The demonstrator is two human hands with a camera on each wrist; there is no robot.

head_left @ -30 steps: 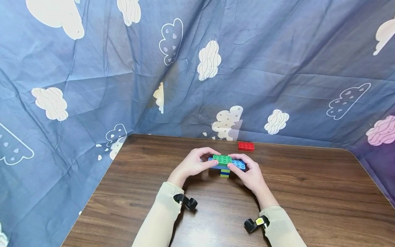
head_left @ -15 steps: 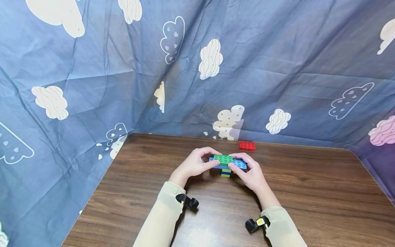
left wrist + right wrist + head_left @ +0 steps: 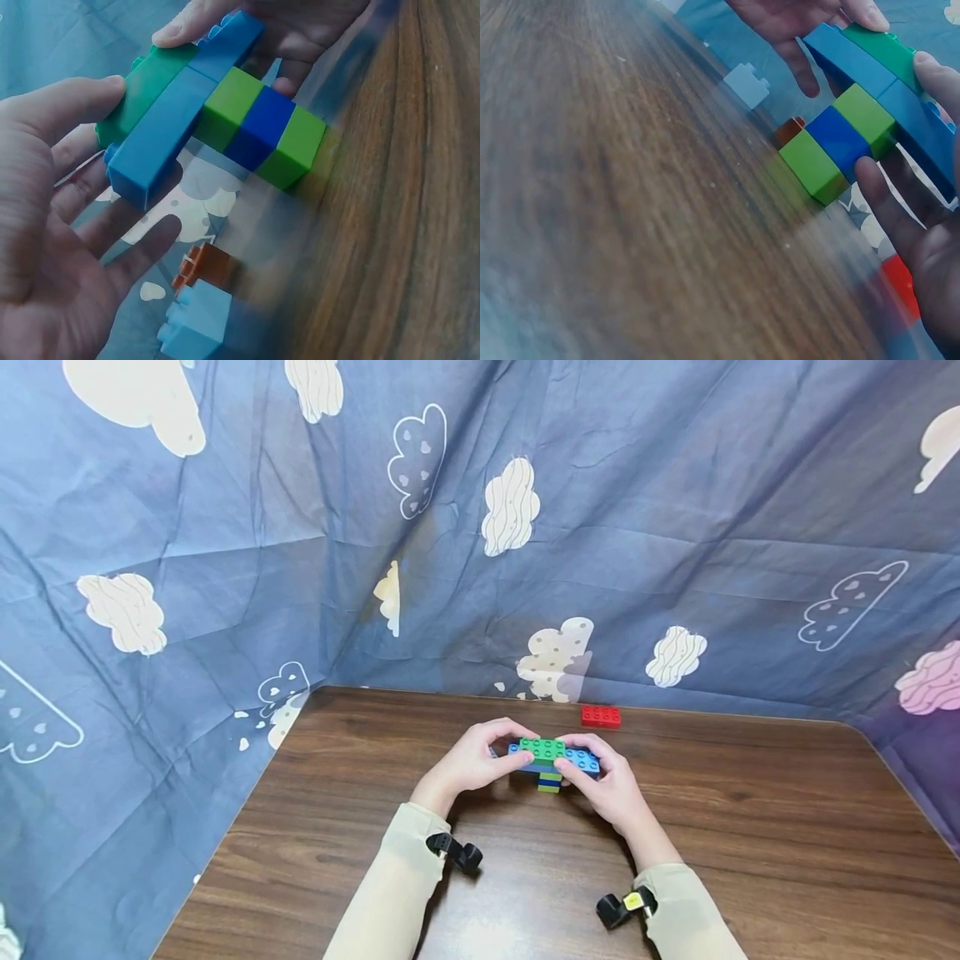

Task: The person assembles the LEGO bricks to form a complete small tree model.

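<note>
Green brick [image 3: 542, 749]: spans the seam between two blue bricks [image 3: 161, 135], above the column [image 3: 260, 129]; whether it is fully seated cannot be told.
Left hand [image 3: 477, 762]: thumb and fingers pinch one end of the green brick, lower fingers spread.
Right hand [image 3: 611, 782]: pinches the other end; a lower fingertip meets the column.
Tipping: the blue bricks overhang a narrow column, so lopsided pressing could rock it or lever one loose.
Seam: a poorly seated green brick might let the blue bricks part.
Back edge: the red brick [image 3: 601, 717] lies near it, below the cloth [image 3: 450, 639].
Behind left hand: light blue brick [image 3: 202, 319] and brown brick [image 3: 213, 264], easily knocked.
Room: the surface [image 3: 765, 827] stretches widest rightward.
</note>
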